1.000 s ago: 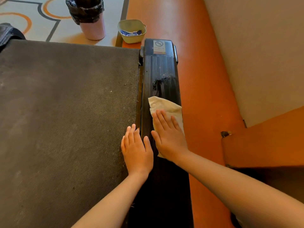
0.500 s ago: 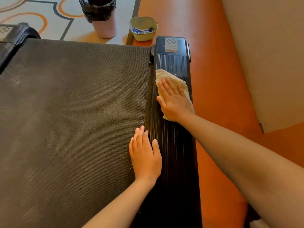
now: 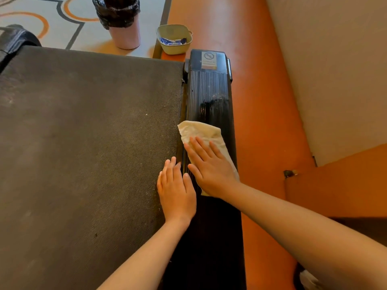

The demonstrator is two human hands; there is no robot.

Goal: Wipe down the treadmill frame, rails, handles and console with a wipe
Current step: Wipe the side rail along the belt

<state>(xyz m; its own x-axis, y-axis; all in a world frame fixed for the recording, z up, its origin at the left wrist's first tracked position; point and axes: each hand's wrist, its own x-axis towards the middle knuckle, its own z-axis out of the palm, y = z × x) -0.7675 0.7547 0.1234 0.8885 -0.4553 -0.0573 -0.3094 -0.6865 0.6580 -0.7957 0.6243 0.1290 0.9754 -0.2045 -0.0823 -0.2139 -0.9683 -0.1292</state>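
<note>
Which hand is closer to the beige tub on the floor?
Right. The right hand, on the wipe, lies nearer the tub; the left hand rests farther back at the belt edge.

Glossy ribbed black plastic rail [image 3: 209, 97], rough matt woven belt [image 3: 83, 143], crumpled cream cloth wipe [image 3: 199, 130]

The rail [image 3: 210, 97] lies bare up to its end cap, bowl [image 3: 174, 39] just beyond.

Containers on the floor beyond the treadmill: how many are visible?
2. A pink bin with a black liner stands beyond the belt; a small beige tub sits just past the far end of the side rail. Others may be outside the view.
</note>
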